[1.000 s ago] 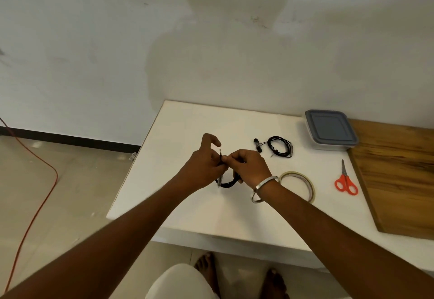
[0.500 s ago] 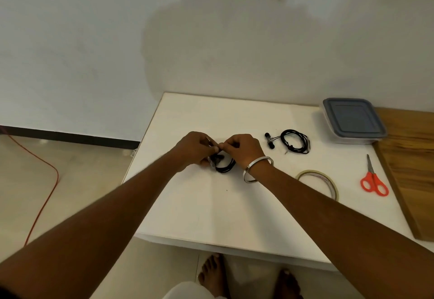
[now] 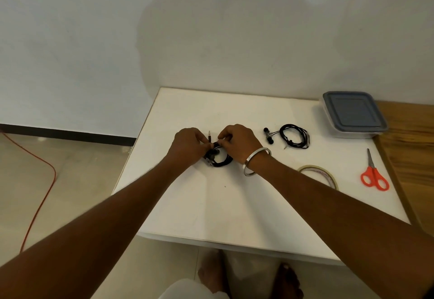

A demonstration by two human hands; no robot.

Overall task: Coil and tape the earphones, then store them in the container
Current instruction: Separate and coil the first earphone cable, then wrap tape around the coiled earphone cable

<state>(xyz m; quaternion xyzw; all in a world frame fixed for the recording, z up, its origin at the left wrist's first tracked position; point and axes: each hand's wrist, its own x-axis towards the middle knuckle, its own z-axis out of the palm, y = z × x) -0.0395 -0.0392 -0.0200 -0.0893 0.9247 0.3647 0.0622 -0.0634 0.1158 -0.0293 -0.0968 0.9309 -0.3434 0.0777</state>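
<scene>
A white tabletop [image 3: 211,205] stands against a pale wall, with a wooden surface [image 3: 411,146] abutting it on the right. At the far right corner sits the container [image 3: 354,114], clear-walled with its grey lid on. Both forearms reach in from the near edge and meet over the middle of the tabletop. The left hand [image 3: 187,147] and right hand [image 3: 238,141] face each other, fingers curled, both pinching the same coil of black earphones [image 3: 219,159], which hangs just below and between them, at or just above the surface. Its jack plug [image 3: 209,136] sticks up between the two thumbs, long axis roughly upright. The coil looks wound but I see no tape on it yet.

The tape roll [image 3: 319,175] lies to the right, just beyond the right forearm, so the right hand is much the nearer one to fetch it while the left hand holds the coil. Red-handled scissors [image 3: 373,174] lie further right. A second coiled pair of earphones [image 3: 294,135] rests between the hands and the container.
</scene>
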